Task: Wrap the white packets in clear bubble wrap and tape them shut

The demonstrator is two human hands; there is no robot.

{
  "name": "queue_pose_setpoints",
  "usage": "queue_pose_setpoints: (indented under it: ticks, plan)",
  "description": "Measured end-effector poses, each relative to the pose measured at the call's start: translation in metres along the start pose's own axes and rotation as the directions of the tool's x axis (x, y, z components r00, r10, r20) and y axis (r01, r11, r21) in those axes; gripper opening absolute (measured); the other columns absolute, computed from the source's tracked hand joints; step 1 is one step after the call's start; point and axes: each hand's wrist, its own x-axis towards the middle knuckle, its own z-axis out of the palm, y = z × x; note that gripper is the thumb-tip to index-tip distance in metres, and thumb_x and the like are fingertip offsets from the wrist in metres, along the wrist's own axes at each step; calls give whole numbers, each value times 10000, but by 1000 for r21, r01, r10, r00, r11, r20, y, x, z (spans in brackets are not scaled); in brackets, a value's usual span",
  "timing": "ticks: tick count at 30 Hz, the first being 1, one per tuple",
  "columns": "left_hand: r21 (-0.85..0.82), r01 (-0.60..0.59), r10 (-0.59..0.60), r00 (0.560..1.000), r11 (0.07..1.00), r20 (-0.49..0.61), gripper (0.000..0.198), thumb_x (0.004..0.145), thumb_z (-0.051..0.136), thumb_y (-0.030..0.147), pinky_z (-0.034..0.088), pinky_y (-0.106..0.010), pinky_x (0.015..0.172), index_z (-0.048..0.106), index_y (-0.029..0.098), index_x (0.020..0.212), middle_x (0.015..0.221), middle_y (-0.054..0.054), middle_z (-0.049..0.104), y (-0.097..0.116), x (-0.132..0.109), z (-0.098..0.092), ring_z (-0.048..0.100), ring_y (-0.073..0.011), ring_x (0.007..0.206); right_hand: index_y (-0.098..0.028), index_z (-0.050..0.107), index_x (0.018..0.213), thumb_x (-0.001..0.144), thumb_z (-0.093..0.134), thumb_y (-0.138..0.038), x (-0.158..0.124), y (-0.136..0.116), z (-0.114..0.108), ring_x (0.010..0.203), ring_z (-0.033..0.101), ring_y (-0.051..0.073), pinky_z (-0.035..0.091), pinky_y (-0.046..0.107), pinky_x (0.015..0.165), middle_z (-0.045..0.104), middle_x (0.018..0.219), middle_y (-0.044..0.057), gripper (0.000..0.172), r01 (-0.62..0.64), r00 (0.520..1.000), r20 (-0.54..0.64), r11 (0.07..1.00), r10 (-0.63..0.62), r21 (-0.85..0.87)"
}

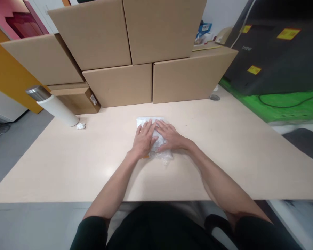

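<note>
One wrapped packet [160,141] lay on the worktop [80,166], right about the middle, its clear plastic crinkling loose at the near end. And we were on it with two hands: the left hand [143,140] across the left side, the right hand [170,136] across the right, their tips close together towards the far end. The fingers were spread apart on both, palms down, clamped on nothing. By our reading the step in hand was pressing the wrap flat; the next move called for a steady hold on the packet while the loose near edge was gathered in. One orange bit [146,157] peeked out by the left wrist, and we couldn't tell what it was.

Out to the left we had one white bottle [59,111] with a steel cap, one crumpled scrap [81,126] just beside its base. Along the far side we counted five large plain cartons [181,83], two above, two below, one further left, plus one smaller labelled carton [77,99]. One grey disc [214,97] sat by their right end. Far right, one dark case [271,55] showed three yellow labels, over a green surface [289,104].
</note>
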Motion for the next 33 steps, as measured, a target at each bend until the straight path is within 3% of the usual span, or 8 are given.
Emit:
queue_pose_setpoints:
  ticks: [2,11,24,29,33]
  plan:
    - [64,7,-10,998,998,56,592,991,438,331,109,-491,1232,327,159,1547,1622,-141,299,2,-1,7,208,-288,1524,-238,2,1614,694,596,-834,-3,3,2,1531,-77,371,8,583,1202,-37,1682,128,1246,7,1000,-11,1000,-8,-5]
    - [96,-22,17,998,995,60,627,1000,412,381,82,-462,1238,313,97,1550,1629,-161,262,-6,-1,14,178,-290,1531,-265,50,1615,694,573,-856,-29,16,3,1526,-98,383,-18,600,1196,-48,1686,105,1212,10,1000,25,998,-12,65]
    - [98,-30,24,998,995,59,625,1024,343,454,90,-470,1235,282,138,1559,1639,-152,245,-9,-4,15,160,-284,1535,-284,61,1614,684,608,-842,-39,20,5,1526,-83,393,-14,563,1219,-52,1690,72,1215,10,999,35,987,-16,158]
    - [121,-20,13,998,993,62,694,1027,304,509,141,-492,1227,192,99,1576,1638,-181,225,-9,-3,11,196,-279,1527,-279,49,1614,736,606,-798,-41,18,2,1529,-63,387,9,585,1215,-31,1690,87,1163,21,999,31,988,-26,155]
    - [65,-22,17,996,998,84,595,1050,248,461,236,-488,1196,298,142,1550,1622,-148,294,-12,0,1,275,-254,1503,-274,72,1613,752,584,-799,-43,15,0,1531,-36,386,32,605,1213,0,1689,92,1131,21,1000,4,992,-22,128]
